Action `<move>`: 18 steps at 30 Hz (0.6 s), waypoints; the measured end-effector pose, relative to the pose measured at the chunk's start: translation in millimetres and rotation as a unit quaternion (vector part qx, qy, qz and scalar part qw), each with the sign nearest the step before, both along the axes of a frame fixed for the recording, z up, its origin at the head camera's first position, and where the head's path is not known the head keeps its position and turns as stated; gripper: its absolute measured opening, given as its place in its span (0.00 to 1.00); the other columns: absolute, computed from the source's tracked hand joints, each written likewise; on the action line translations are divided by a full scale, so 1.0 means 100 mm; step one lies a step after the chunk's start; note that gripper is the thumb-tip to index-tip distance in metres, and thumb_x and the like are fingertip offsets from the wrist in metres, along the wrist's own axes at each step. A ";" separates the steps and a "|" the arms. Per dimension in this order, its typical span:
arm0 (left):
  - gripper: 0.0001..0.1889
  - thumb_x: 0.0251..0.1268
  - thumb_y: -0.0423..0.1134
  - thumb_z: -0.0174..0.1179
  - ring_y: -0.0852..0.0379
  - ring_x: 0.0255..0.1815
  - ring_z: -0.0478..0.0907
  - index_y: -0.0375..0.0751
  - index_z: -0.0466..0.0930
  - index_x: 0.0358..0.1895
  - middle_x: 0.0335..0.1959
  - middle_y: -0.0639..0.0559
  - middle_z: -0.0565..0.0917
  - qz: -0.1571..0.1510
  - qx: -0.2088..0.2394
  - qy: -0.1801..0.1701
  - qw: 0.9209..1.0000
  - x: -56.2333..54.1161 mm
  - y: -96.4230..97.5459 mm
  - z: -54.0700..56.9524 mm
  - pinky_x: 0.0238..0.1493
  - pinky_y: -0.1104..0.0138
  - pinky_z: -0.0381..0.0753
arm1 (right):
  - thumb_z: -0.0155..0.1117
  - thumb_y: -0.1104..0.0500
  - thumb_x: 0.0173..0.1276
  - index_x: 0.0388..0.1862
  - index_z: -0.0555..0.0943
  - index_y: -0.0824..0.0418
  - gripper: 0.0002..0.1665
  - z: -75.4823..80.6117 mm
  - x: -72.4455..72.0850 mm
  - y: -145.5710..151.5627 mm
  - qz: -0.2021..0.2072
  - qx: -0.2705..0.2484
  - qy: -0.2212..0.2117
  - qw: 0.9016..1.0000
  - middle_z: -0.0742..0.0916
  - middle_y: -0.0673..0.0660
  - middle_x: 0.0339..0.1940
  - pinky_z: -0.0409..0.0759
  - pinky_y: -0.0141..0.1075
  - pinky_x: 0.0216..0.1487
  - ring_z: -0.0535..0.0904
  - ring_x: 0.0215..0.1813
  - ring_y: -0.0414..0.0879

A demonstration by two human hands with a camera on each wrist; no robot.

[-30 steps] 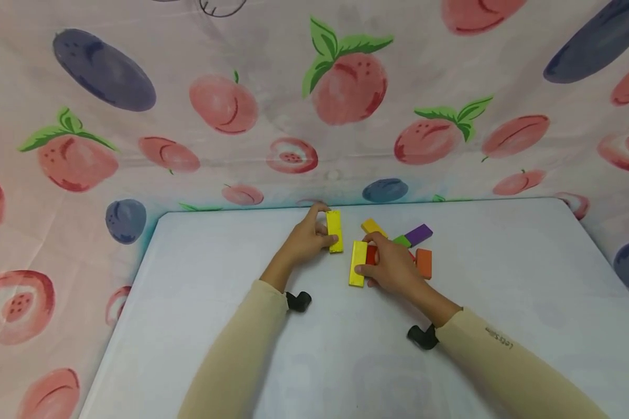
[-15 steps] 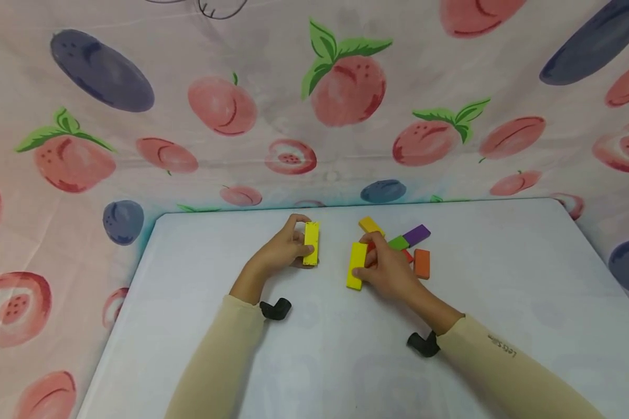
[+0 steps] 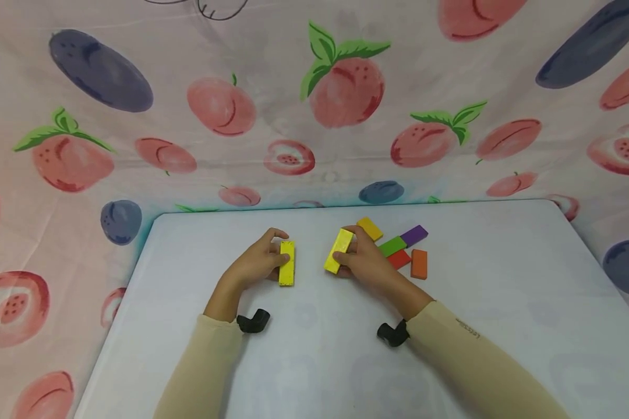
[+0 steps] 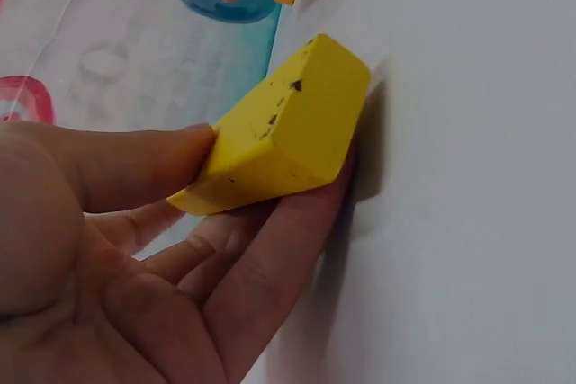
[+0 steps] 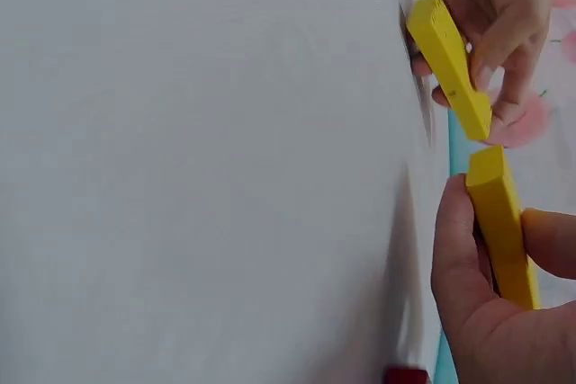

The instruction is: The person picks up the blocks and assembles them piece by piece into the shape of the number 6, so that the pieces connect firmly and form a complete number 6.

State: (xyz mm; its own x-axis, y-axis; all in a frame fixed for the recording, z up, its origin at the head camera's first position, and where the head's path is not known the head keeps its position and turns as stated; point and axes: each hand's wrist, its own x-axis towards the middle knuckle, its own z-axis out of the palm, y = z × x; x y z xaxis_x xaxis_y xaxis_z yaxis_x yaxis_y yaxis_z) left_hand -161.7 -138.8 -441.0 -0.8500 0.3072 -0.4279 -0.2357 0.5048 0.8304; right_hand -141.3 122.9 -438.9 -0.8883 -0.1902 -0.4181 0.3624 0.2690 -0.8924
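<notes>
My left hand [image 3: 254, 261] pinches a yellow block [image 3: 286, 263] between thumb and fingers, its long side pointing away from me. Chips in the paint mark this block's edge in the left wrist view, where its end [image 4: 324, 114] faces the camera close over the white surface. To the right, my right hand [image 3: 369, 259] grips a second yellow block [image 3: 339, 251], which leans with its far end to the right. Both blocks show in the right wrist view: the right hand's block [image 5: 500, 222] in front, the left hand's block [image 5: 447, 60] beyond it.
Beside my right hand, several loose blocks lie on the white table [image 3: 482, 326]: orange-yellow [image 3: 370, 228], green [image 3: 392, 246], purple [image 3: 414, 235], red [image 3: 399, 259] and orange [image 3: 419, 264]. A fruit-print cloth [image 3: 230, 58] hangs behind the table's far edge.
My left hand has moved left and nearer with its yellow block. The right hand has lifted its block left and tilted it, uncovering more of the green and red blocks.
</notes>
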 end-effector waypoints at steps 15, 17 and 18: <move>0.19 0.65 0.38 0.71 0.51 0.34 0.83 0.49 0.83 0.59 0.43 0.44 0.78 -0.029 -0.075 0.011 0.997 0.08 -0.09 0.05 0.38 0.63 0.87 | 0.69 0.62 0.71 0.77 0.64 0.46 0.40 -0.21 -0.22 -0.36 -0.113 -0.079 -0.009 0.990 0.82 0.64 0.59 0.88 0.41 0.49 0.88 0.54 0.55; 0.19 0.63 0.39 0.72 0.51 0.30 0.83 0.48 0.83 0.58 0.40 0.44 0.80 -0.033 -0.088 0.020 0.995 0.08 -0.09 0.05 0.36 0.64 0.86 | 0.70 0.60 0.70 0.76 0.65 0.46 0.39 -0.23 -0.24 -0.39 -0.121 -0.074 -0.011 0.990 0.83 0.62 0.58 0.89 0.40 0.47 0.88 0.52 0.53; 0.19 0.63 0.39 0.72 0.51 0.29 0.83 0.48 0.83 0.58 0.38 0.44 0.80 -0.035 -0.094 0.024 0.995 0.08 -0.10 0.05 0.35 0.64 0.86 | 0.71 0.59 0.70 0.76 0.66 0.45 0.38 -0.24 -0.26 -0.40 -0.126 -0.072 -0.013 0.989 0.83 0.62 0.58 0.89 0.39 0.46 0.89 0.50 0.52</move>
State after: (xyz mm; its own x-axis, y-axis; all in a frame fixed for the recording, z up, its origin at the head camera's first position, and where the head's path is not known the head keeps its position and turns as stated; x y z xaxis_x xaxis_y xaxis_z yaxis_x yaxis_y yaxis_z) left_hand -153.3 -148.5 -435.8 -0.8502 0.2851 -0.4426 -0.1557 0.6669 0.7287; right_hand -167.0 82.6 -463.1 -0.9041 -0.0229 -0.4267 0.4257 0.0381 -0.9040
